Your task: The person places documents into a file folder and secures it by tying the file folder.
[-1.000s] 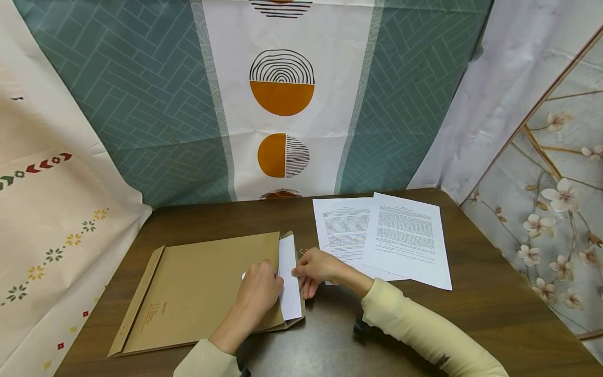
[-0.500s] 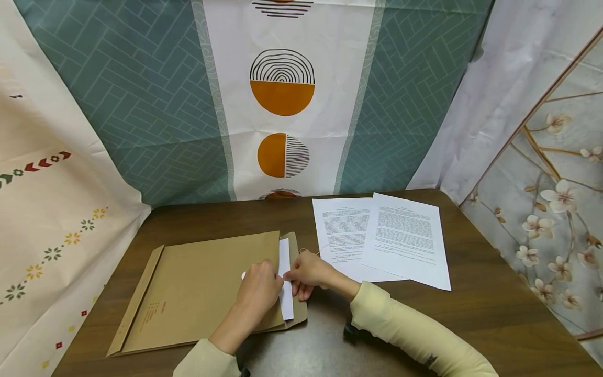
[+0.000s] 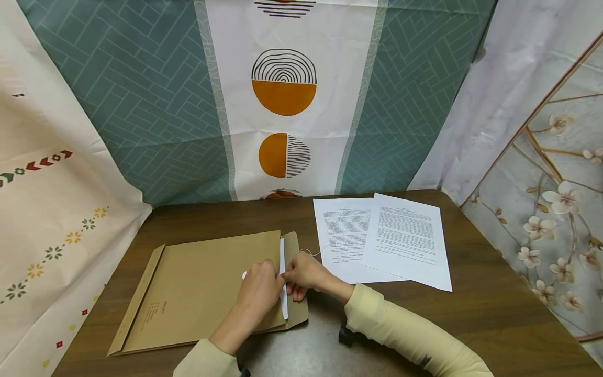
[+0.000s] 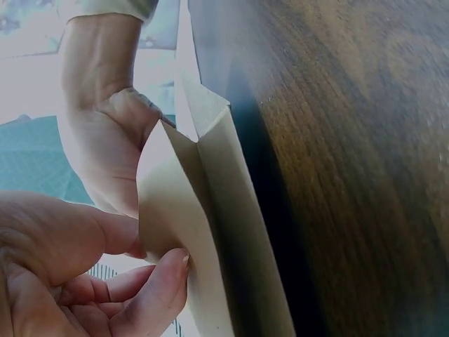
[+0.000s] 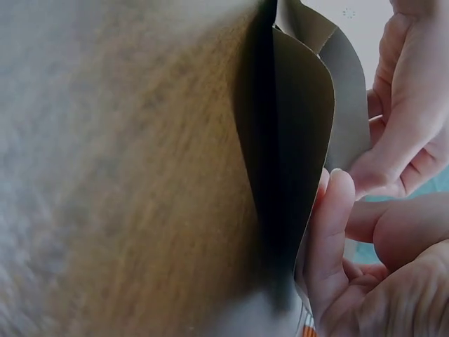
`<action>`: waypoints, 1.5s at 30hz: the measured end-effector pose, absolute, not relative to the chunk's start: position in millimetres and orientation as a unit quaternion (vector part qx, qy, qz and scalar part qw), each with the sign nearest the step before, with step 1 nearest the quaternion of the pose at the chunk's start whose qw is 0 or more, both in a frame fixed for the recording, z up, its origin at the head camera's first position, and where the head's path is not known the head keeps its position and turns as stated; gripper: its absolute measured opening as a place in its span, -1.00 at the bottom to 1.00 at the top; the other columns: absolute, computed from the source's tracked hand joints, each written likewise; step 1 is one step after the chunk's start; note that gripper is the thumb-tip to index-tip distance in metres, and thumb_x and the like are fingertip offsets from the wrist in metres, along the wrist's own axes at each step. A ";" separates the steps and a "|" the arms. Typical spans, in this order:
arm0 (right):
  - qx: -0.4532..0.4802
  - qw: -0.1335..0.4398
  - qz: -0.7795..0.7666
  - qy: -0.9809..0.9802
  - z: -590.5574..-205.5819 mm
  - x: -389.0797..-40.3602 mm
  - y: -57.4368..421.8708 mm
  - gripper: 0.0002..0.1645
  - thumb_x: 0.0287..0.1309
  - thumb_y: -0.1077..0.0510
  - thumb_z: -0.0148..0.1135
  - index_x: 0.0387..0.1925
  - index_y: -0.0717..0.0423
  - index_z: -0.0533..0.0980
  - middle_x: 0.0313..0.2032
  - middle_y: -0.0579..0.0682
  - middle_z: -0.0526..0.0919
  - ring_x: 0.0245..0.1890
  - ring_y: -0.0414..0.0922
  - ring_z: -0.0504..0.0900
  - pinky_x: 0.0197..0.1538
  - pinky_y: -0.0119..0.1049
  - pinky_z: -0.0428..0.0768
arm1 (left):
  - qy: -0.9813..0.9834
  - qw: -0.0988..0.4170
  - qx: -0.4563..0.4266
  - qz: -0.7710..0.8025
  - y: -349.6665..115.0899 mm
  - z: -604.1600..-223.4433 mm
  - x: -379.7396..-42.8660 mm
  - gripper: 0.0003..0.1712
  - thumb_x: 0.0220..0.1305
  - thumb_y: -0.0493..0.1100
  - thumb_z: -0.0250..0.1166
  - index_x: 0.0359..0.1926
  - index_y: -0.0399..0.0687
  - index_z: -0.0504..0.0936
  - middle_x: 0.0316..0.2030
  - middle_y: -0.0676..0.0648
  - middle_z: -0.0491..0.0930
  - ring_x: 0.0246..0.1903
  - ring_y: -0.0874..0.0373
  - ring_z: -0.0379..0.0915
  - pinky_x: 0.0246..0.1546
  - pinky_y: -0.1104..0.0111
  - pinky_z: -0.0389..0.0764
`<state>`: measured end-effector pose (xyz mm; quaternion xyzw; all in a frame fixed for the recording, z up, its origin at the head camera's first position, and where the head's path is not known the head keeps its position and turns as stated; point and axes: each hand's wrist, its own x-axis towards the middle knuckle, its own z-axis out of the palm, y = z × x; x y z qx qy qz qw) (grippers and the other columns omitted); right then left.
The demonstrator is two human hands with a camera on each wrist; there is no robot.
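Observation:
A brown kraft document envelope [image 3: 202, 288] lies flat on the table, its mouth facing right. My left hand [image 3: 260, 288] pinches the upper layer at the mouth between thumb and fingers; the left wrist view shows that envelope edge [image 4: 175, 203] lifted and bowed. Only a narrow white strip of paper [image 3: 285, 306] sticks out of the mouth. My right hand [image 3: 303, 273] holds the paper's edge with thumb and index finger, its other fingers over the open flap [image 3: 297, 309]. In the right wrist view the flap [image 5: 302, 112] hides the paper, and the right fingertips [image 5: 340, 186] are at its edge.
Two printed sheets [image 3: 405, 235] overlap on the right of the dark wooden table [image 3: 485, 303]. A thin string [image 3: 308, 251] loops beyond the right hand. The envelope's folded end [image 3: 136, 301] is at the left. Patterned cloths [image 3: 179, 104] hang behind and at both sides.
My right hand has moved left, and the white paper has slid further into the envelope, from a wide band to a thin strip. The left hand has kept its grip in place.

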<state>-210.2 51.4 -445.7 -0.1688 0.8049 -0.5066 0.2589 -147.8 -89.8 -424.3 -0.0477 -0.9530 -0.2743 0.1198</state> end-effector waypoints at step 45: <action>-0.223 0.169 -0.485 0.828 -430.6 -222.0 117.6 -0.87 0.30 0.26 0.30 -0.28 0.32 0.64 -0.48 0.10 0.63 -0.56 -0.20 0.52 -0.47 -0.37 0.53 | -0.960 0.108 -0.052 -0.253 -86.5 -445.7 -149.8 -0.84 -0.06 -0.45 0.34 -0.59 -0.28 0.49 -0.58 -0.32 0.59 -0.54 -0.16 0.60 -0.55 0.05 0.56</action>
